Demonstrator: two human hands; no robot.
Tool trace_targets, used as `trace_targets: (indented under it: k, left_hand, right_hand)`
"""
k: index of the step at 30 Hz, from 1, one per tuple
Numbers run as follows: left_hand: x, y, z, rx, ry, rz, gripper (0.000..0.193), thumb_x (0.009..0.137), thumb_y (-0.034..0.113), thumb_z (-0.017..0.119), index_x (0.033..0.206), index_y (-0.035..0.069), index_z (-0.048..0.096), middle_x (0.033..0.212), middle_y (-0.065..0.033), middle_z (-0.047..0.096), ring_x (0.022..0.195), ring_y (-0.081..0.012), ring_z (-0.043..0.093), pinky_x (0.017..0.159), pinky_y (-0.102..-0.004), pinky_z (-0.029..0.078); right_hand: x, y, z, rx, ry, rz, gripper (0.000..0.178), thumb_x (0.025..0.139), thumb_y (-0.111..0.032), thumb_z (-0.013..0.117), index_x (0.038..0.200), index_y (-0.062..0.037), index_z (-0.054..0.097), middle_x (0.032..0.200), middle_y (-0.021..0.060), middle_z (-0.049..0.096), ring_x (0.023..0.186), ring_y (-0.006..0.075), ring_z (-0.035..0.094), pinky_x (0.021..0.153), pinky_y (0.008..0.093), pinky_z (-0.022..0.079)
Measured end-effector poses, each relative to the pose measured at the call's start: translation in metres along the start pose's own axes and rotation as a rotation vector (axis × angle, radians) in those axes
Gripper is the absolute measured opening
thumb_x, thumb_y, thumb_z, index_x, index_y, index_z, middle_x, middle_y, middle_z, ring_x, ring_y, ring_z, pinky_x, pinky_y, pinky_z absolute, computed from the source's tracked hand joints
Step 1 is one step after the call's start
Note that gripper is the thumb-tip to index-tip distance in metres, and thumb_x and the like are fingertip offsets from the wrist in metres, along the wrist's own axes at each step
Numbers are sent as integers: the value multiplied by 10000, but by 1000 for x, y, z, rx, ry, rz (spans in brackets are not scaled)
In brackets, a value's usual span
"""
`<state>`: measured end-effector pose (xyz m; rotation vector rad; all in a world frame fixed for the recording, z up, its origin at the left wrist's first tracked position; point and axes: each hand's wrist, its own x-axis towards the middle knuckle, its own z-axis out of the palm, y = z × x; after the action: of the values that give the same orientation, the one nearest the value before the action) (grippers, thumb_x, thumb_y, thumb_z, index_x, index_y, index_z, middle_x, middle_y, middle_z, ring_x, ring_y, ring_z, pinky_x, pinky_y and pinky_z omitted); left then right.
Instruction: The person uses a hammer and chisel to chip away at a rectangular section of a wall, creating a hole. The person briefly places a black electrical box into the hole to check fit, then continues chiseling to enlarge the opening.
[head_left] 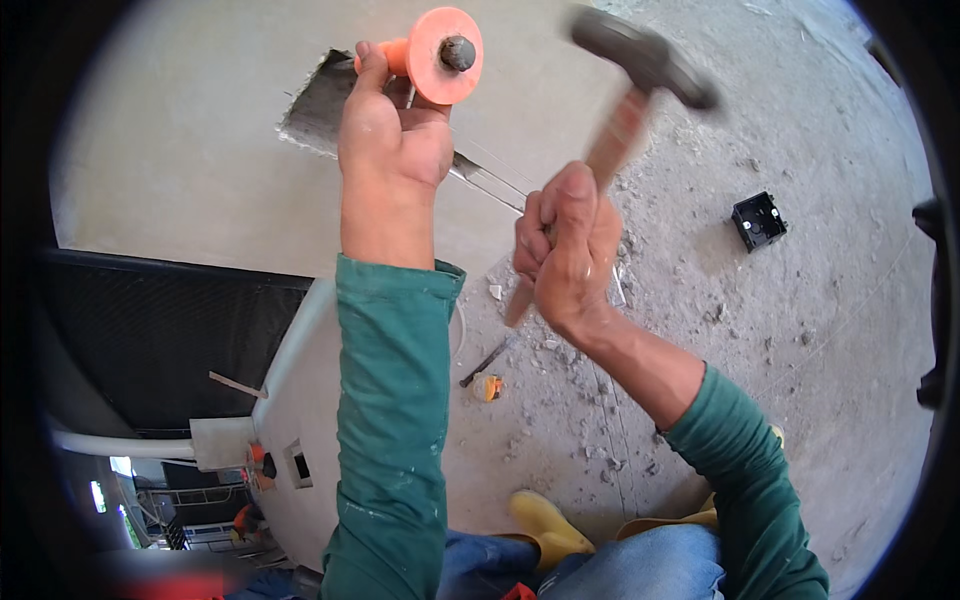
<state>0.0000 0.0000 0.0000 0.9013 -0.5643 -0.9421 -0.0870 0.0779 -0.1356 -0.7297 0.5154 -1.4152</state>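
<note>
My left hand [392,135] is closed around the orange grip of a chisel [432,58]. The chisel's round orange guard and dark striking end face me, while its tip is hidden. Behind that hand, a rough rectangular recess [318,112] is cut into the pale wall. A narrow cut groove [490,185] runs from the recess down to the floor. My right hand [575,240] grips the wooden handle of a hammer [645,55]. The hammer head, slightly blurred, is raised to the right of the chisel and apart from it.
A black square electrical box [759,221] sits on the dusty concrete floor [850,330] among rubble. Near my yellow boots [545,525] lie a yellow-orange tape measure [487,388] and a thin dark rod [484,366]. A dark opening [180,340] and white pipe [120,445] are at left.
</note>
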Motion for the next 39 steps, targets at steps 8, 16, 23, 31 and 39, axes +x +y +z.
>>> trace_targets:
  k: [8, 16, 23, 31, 39]
  left_hand:
    - [9, -3, -6, -38, -20, 36, 231, 1066, 211, 590, 1232, 56, 544, 1248, -118, 562, 1150, -274, 607, 1056, -480, 560]
    - [9, -3, -6, -50, -6, 19, 237, 1079, 243, 563, 1197, 38, 538, 1211, -109, 572, 1155, -246, 598, 1072, -496, 539]
    - [8, 2, 3, -74, -18, 40, 286, 1101, 271, 509, 1203, 5, 540, 1247, -142, 578, 1176, -265, 598, 1098, -482, 524]
    - [10, 2, 3, -85, -13, 24, 276, 1100, 261, 511, 1227, 17, 536, 1246, -134, 581, 1190, -257, 597, 1109, -469, 511]
    - [11, 3, 2, -77, 27, 15, 251, 1103, 244, 505, 1217, 25, 546, 1207, -120, 603, 1200, -244, 593, 1109, -453, 505]
  right_hand:
    - [-2, -14, 6, 366, 19, -132, 570, 1061, -590, 478, 752, -113, 431, 593, -31, 431, 452, 78, 390, 404, 280, 347]
    - [-17, -10, 21, 403, 37, -109, 579, 1061, -622, 434, 787, -113, 398, 576, -27, 371, 438, 78, 322, 388, 269, 279]
    - [-4, -21, 3, 322, -28, -37, 595, 1067, -603, 437, 731, -114, 406, 564, -21, 426, 448, 81, 390, 396, 291, 316]
    - [-3, -22, 7, 348, -48, 91, 593, 1072, -573, 458, 724, -93, 468, 577, -28, 458, 490, 81, 402, 440, 312, 342]
    - [1, -25, 8, 123, -34, 81, 597, 1052, -610, 479, 738, -107, 408, 578, -40, 385, 487, 70, 337, 429, 289, 311]
